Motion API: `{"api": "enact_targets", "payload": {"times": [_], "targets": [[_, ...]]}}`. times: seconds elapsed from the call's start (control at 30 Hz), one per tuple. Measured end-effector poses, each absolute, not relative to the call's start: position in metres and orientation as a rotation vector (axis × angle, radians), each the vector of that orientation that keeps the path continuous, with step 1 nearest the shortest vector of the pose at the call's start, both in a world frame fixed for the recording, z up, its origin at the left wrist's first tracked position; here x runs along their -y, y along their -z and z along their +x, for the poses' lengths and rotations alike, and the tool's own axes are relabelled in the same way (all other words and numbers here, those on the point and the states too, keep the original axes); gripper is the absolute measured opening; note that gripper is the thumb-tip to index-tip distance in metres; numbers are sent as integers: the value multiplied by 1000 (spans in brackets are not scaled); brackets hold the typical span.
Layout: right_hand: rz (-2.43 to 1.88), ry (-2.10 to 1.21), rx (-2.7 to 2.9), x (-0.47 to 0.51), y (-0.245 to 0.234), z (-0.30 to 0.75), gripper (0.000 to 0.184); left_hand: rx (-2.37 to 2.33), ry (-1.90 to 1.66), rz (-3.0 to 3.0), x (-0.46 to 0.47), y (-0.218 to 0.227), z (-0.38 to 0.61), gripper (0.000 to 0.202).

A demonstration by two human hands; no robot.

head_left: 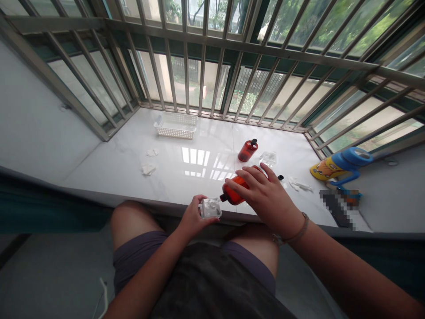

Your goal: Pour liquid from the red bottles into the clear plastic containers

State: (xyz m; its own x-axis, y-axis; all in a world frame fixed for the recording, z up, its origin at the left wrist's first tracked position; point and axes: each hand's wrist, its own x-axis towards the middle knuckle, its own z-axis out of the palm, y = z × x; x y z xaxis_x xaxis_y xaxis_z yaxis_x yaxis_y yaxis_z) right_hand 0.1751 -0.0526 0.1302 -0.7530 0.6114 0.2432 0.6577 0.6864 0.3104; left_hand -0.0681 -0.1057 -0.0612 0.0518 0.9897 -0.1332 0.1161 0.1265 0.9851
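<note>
My left hand [195,217] is closed around a small clear square container [211,208], held just beyond the sill's front edge above my lap. In my right hand [265,197] is a red-orange bottle [236,190] with a black neck, its fingers wrapped over the body. That bottle is tilted, neck down to the left, and its mouth is at the container's right side. Whether liquid is flowing, I cannot tell. Behind my right hand a second, smaller red-brown bottle [247,151] with a black cap lies near another clear container [268,158].
A white perforated basket [175,126] sits at the back left of the marble sill [212,146]. Crumpled white pieces [148,169] lie to the left, others [300,184] to the right. A blue and yellow drinking bottle [338,164] is at the right. Metal window bars [219,42] bound the back.
</note>
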Motion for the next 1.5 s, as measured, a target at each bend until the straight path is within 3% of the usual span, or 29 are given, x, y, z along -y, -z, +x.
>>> {"api": "enact_targets", "payload": {"times": [0.87,1.5], "targets": [[-1029,585,2799,53,-130,171,52,-1292,-1026,1253,99,22,-58,85],[-893,659,2785,50,-144,166,43,-1317,-1035,1298,97,23,-58,88]]}}
